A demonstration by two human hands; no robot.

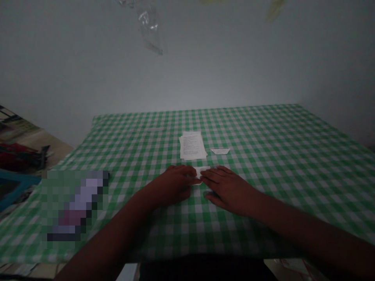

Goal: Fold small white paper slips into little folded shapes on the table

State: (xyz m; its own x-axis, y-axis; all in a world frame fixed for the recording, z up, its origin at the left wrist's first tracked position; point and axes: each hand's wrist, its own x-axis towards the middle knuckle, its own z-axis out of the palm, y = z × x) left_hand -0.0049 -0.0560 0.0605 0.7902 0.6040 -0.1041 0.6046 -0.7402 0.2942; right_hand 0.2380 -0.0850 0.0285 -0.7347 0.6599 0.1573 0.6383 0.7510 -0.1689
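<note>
A small piece of white paper (202,171) lies on the table in front of me, largely covered by my hands. My left hand (177,181) is at its left side, fingers bent and closed on the paper's edge. From the right, my right hand (224,183) lies over the paper with its fingers stretched out and its thumb apart. Just beyond my hands sits a stack of printed paper sheets (193,146). Right of the stack lies a folded paper piece (220,151) with slanted ends and print on it.
A green and white checked tablecloth (263,132) covers the table. At the left is a dark-edged, pixelated flat object (79,207). A pale wall (219,66) with a clear plastic bag (149,27) rises behind. Red and blue items (17,171) sit beyond the left edge.
</note>
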